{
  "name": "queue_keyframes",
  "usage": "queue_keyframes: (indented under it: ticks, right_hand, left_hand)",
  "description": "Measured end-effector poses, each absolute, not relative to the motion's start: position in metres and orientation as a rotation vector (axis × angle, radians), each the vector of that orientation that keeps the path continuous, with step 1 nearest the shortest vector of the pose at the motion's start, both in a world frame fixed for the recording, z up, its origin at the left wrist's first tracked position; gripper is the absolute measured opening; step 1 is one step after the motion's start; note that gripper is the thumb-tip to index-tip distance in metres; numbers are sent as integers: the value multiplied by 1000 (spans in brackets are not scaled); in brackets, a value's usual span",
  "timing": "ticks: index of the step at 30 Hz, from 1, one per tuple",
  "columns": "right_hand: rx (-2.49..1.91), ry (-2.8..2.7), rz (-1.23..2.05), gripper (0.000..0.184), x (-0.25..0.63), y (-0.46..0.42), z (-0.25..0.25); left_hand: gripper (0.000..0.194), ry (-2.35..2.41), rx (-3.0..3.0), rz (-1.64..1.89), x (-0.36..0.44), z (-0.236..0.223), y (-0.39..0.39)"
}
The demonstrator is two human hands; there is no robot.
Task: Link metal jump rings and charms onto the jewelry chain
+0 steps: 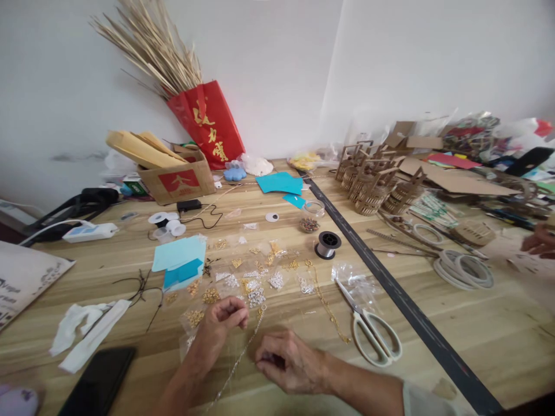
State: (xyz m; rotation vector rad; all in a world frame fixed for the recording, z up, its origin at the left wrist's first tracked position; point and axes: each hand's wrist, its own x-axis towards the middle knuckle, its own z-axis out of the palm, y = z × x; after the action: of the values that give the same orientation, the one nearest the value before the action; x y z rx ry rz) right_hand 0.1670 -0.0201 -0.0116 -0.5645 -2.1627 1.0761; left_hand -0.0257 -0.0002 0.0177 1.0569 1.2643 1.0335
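Observation:
My left hand [225,318] is closed in a loose pinch above small piles of beads, thumb against the curled fingers. Whatever is in the pinch is too small to make out. Lower and to the right, my right hand [288,361] is also closed just over the table, its fingertips bent under and hidden. Between the two hands a thin silver chain [241,354] lies slantwise, with a ring at its upper end. Silver beads [255,293] and gold beads [211,296] sit just beyond my left hand. A gold chain [325,303] lies beyond my right hand.
White-handled scissors [375,338] lie right of my right hand, beside a clear plastic bag [358,283]. A wire spool [328,245] stands farther back. A black phone [99,381] is at front left. Small woven baskets [368,190] stand behind. Another person's hand [540,240] shows at far right.

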Motion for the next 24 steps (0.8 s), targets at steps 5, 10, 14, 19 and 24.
queue_keyframes:
  ticks: [5,10,14,19,24]
  right_hand:
    - [-649,-2104,1184,7,167,-21,-7]
    - [-790,-1862,1318,10,164,-19,-4]
    - [-894,-1659,1398,20,162,-17,-7]
    - [-916,-1526,1431,26,161,-14,-14]
    - [-886,-1507,1477,30,161,-13,-17]
  left_hand:
    - [19,1253,1103,1015,-24,11,-1]
    - [20,1237,1119,993,-21,9,-4]
    - [21,1176,1097,969,-17,7,-8]
    - [22,1117,1021,984,-13,2,-12]
    - [26,1075,943,1001,-10,-3,-13]
